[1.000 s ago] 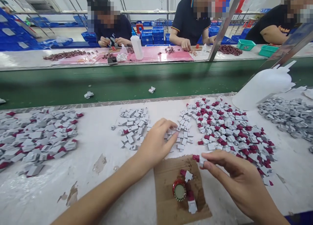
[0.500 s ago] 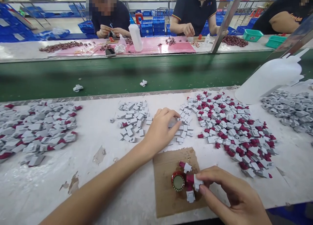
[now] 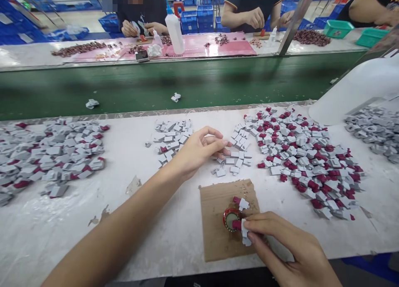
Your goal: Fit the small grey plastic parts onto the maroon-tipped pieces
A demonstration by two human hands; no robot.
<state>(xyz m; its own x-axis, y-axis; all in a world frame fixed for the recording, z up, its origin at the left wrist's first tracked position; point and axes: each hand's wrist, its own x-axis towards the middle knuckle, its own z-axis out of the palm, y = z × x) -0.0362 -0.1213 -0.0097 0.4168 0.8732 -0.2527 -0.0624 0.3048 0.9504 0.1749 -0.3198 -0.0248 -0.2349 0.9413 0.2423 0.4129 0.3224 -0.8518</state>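
Observation:
My right hand (image 3: 289, 241) pinches a small grey-and-maroon plastic part (image 3: 245, 233) between thumb and fingertips. Its maroon end reaches over the rim of a red bottle cap (image 3: 232, 219), which has a shallow pale inside. The cap lies on a piece of brown cardboard (image 3: 215, 245), with another grey-and-maroon part (image 3: 241, 203) just behind it. Farther back, my left hand (image 3: 201, 148) hovers at the loose grey plastic parts (image 3: 240, 139), its fingers bent and apart. Nothing shows in its grasp, though the palm side is partly hidden.
Piles of grey-and-maroon parts lie at left (image 3: 52, 154) and right (image 3: 305, 154). A large white bottle (image 3: 358, 87) leans at far right, beside a grey heap (image 3: 374, 131). Beyond a green belt (image 3: 131, 85), co-workers handle small parts at another table.
My right hand has brought its part left, so the maroon end now overlaps the cap. My left hand's fingers have drawn back slightly over the grey parts. The view has shifted a little.

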